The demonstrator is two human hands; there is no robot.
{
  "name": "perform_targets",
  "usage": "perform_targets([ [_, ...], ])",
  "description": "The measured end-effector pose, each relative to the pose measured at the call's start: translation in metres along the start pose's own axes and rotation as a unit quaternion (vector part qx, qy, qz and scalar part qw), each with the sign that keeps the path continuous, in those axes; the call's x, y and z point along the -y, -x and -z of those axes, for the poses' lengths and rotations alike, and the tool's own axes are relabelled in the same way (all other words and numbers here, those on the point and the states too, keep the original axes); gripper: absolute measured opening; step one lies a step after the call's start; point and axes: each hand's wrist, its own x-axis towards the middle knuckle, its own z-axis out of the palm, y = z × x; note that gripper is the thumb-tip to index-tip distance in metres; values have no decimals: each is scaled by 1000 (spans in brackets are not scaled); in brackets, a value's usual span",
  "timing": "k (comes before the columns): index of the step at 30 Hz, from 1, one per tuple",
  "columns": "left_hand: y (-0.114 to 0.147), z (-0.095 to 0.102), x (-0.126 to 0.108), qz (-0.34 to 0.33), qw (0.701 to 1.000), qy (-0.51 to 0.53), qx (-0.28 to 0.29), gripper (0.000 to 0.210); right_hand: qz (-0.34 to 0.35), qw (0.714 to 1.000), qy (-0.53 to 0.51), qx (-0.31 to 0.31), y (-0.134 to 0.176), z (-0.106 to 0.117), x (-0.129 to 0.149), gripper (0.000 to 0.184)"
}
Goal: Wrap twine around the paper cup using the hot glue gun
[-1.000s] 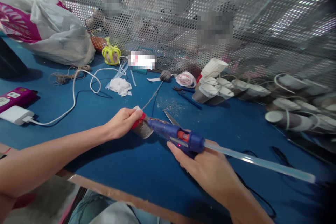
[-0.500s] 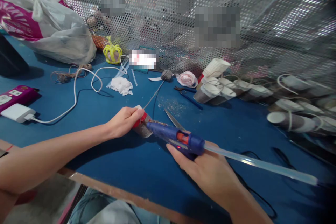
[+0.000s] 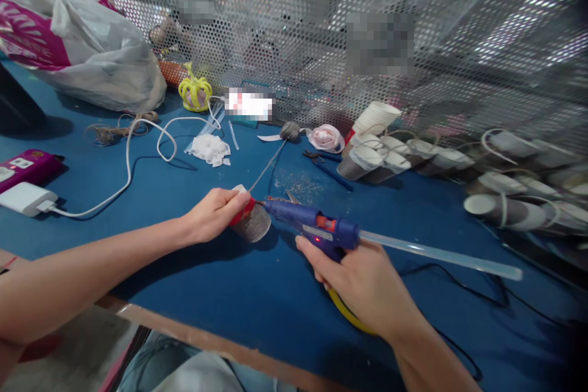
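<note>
My left hand [image 3: 215, 213] is closed around a small paper cup [image 3: 254, 225], which lies tilted over the table. Grey cord covers the cup's lower part, and a red band shows near my fingers. From the cup a grey strand runs back to a ball of grey yarn [image 3: 290, 131]. In my right hand [image 3: 370, 285] is a blue hot glue gun [image 3: 298, 217], its red light on. Its nozzle points at the red band, though I cannot tell whether it touches. A clear glue stick [image 3: 441, 253] juts from its rear. Scissors with a yellow handle [image 3: 351, 313] lie partly hidden beneath.
Blue-handled pliers [image 3: 331, 173] and a pink ribbon roll [image 3: 326, 138] lie beyond the gun. Several wrapped cups [image 3: 367, 158] with cord handles line the back right. White lace [image 3: 209, 149], a white cable [image 3: 127, 177] and a plastic bag [image 3: 105, 55] occupy the left. A black cord [image 3: 459, 291] trails right.
The glue gun has swung, its rear end and glue stick rising in view and its nozzle shifting slightly up. More of the cup's grey side and the scissors' yellow handle now show.
</note>
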Motion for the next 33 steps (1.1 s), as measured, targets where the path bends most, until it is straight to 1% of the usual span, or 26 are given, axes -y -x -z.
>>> perform_targets([
  [3,0,0,-1,-4,1000,-4,2,41,-29,997,-45,49,1,-2,-2,27],
  [5,0,0,-2,-2,1000,-3,7,41,-44,996,-54,54,2,-2,-2,29],
  [8,1,-1,-2,2,1000,1,12,42,-70,994,-56,67,5,-2,-2,39],
  [10,1,-1,-1,0,1000,2,12,42,-80,993,-52,69,6,-2,-2,42],
  [18,2,0,0,-11,1000,-26,14,41,-95,990,-76,67,2,-3,-4,42],
  [33,2,0,2,-13,999,-27,13,42,-109,989,-64,80,6,-2,-3,45],
])
